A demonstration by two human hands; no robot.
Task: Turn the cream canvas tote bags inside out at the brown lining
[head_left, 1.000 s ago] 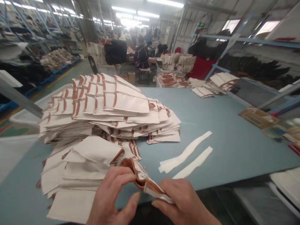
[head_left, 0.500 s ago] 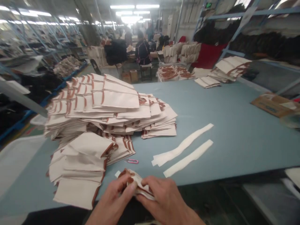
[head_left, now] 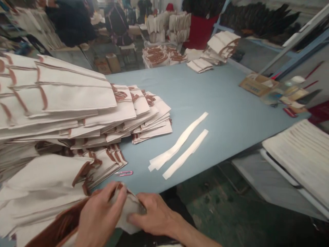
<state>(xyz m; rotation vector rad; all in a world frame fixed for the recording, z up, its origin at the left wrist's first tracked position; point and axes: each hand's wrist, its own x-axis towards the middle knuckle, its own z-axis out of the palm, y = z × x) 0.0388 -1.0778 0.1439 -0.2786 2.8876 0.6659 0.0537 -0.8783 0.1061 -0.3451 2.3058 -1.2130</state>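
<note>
At the table's near edge, my left hand (head_left: pixel 101 211) pinches a cream fabric piece with brown trim (head_left: pixel 130 206). My right hand (head_left: pixel 155 214) grips the same piece from the other side, thumb against its face. A brown length of cloth (head_left: pixel 60 223) runs from under my left hand to the lower left; whether it belongs to the held piece I cannot tell. Just beyond my hands lie small thread snips with a pink handle (head_left: pixel 125 173). To the left is a low pile of cream pieces with brown edges (head_left: pixel 51 178). Two pale strips (head_left: pixel 180 140) lie on the table.
A tall stack of cream, brown-edged pieces (head_left: pixel 77 92) covers the table's left side. More folded pieces (head_left: pixel 200 65) and a cardboard box (head_left: pixel 257 84) stand along the far right. Beside the table is a rack of cream cloth (head_left: pixel 300 151). A person (head_left: pixel 115 24) sits beyond.
The view has swung right and down, so the table and stacks appear further left. Both hands still hold the cloth, which has been turned, showing more of its pale face and the brown length.
</note>
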